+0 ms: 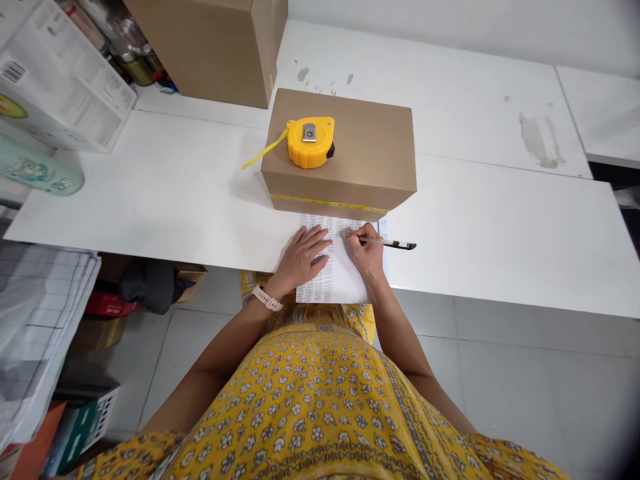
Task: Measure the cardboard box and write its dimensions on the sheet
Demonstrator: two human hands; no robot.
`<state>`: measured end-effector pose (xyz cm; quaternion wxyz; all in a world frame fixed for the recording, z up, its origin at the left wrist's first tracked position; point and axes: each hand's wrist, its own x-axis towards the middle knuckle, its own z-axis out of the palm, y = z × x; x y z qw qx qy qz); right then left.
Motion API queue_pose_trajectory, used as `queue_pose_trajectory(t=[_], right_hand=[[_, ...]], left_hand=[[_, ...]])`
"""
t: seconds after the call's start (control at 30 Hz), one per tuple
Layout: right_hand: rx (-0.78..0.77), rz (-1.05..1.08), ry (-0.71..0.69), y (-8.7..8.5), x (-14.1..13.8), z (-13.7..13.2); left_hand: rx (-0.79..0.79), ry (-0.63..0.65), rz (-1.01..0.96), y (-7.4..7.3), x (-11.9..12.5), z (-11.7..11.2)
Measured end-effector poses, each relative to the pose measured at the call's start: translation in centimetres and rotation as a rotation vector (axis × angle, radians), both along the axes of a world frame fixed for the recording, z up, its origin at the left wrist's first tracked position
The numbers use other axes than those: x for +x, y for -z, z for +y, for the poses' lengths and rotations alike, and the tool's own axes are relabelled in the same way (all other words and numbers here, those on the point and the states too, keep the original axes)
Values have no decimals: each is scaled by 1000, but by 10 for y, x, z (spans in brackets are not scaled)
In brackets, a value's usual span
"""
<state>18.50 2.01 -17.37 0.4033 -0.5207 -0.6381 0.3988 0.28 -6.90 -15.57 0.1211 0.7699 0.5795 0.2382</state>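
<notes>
A person in a yellow flowered dress (320,400) leans over a white bench (475,227), seen from above. A sheet of paper (347,283) covered partly in small rows of writing lies at the near edge and sticks out past it. The left hand (304,258), with a pale pink band (267,299) on its wrist, lies open and flat on the sheet's left side. The right hand (367,252) grips a pen (399,245), its tip at the paper. Just beyond the hands a brown box (373,143) blocks the way to the far part of the bench; whether the paper runs under it cannot be told. A yellow tape measure (311,150) sits on top of the box, its strap (265,149) hanging over the left edge. Further back on the left stands a larger box (210,53), and nearer the left end are a white carton (70,80) and a mint-green bottle (43,170) on its side. Below, at left, hangs a checked cloth (40,327), near a dark cap-like thing (150,285).
</notes>
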Motion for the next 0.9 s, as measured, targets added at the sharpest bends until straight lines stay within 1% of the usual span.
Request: queue_pose_trajectory(t=[0.2, 0.37, 0.53, 0.6, 0.63, 0.7, 0.77, 0.83, 0.9], right_hand=[[25, -14, 1, -1, -1, 0], [9, -8, -7, -1, 1, -1], [20, 2, 6, -3, -2, 0], [49, 46, 43, -5, -2, -3], [71, 74, 88, -7, -1, -5], [122, 112, 218, -10, 6, -10], [160, 69, 330, -12, 21, -11], [202, -65, 355, -10, 43, -6], [266, -273, 302, -6, 67, 3]], left_hand=[[9, -3, 1, 0, 0, 0], [19, -1, 1, -1, 0, 0], [2, -4, 0, -1, 1, 0], [0, -6, 0, -1, 1, 0], [2, -6, 0, 0, 1, 0], [10, -4, -1, 0, 0, 0], [14, -1, -2, 1, 0, 0], [19, 3, -2, 2, -1, 1], [24, 3, -4, 5, -2, 1]])
